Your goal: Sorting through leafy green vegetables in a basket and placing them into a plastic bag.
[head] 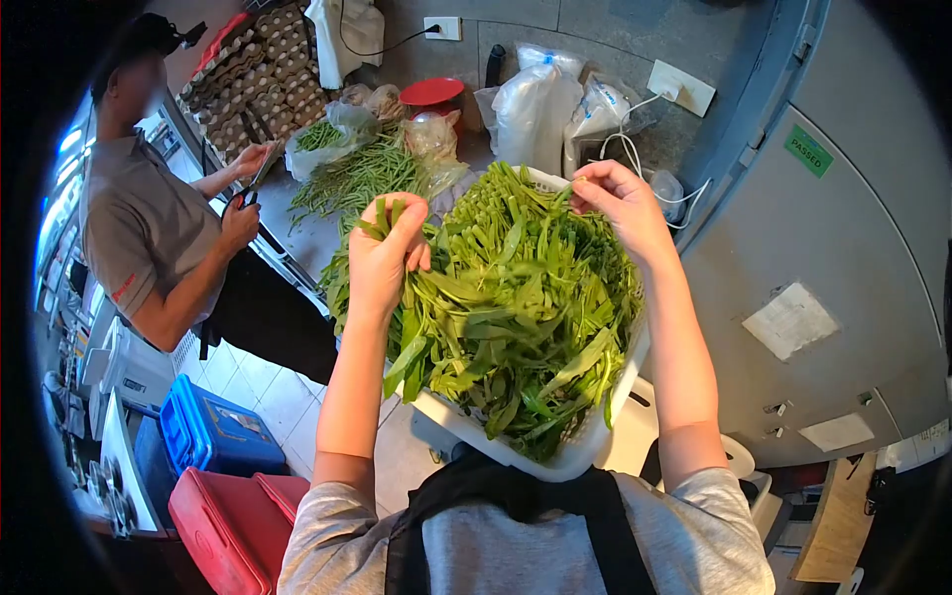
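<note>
A white plastic basket (476, 435) heaped with leafy greens (520, 297) stands right in front of me. The greens have long narrow leaves and cut stems. Over the heap's left side, my left hand (388, 249) is closed around a small bunch of green stems (382, 216), whose ends stick out above the fingers. At the basket's far right edge, my right hand (621, 204) pinches a small piece of green between thumb and fingertips. Long green beans (364, 175) lie piled on the counter beyond, beside plastic bags.
A co-worker (156, 223) stands at the left with scissors (249, 197). Egg trays (260, 74), a red-lidded container (433, 93) and bagged plastic (528, 111) line the back. Blue (216, 428) and red (230, 528) bins stand lower left; a grey metal cabinet (825, 282) is at the right.
</note>
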`<action>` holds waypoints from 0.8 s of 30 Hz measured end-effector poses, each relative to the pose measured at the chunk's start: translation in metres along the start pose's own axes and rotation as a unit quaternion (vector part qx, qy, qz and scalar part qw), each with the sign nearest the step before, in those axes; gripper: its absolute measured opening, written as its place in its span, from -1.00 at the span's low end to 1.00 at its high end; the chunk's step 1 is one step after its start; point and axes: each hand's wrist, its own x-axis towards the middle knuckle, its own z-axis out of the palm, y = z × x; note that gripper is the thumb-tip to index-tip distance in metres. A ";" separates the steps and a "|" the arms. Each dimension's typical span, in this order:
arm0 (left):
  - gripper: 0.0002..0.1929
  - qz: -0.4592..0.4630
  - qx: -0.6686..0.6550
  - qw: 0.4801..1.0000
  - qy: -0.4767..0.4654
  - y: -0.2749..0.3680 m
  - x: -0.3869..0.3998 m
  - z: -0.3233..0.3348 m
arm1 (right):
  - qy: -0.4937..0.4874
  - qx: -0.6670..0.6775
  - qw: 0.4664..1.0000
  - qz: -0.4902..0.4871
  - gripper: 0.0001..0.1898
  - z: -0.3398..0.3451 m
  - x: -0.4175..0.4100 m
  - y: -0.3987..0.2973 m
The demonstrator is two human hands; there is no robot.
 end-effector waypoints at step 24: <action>-0.77 -0.089 0.379 0.896 -0.213 -0.013 0.020 0.053 | -0.008 -0.116 0.993 -0.018 -0.83 0.024 -0.020 -0.007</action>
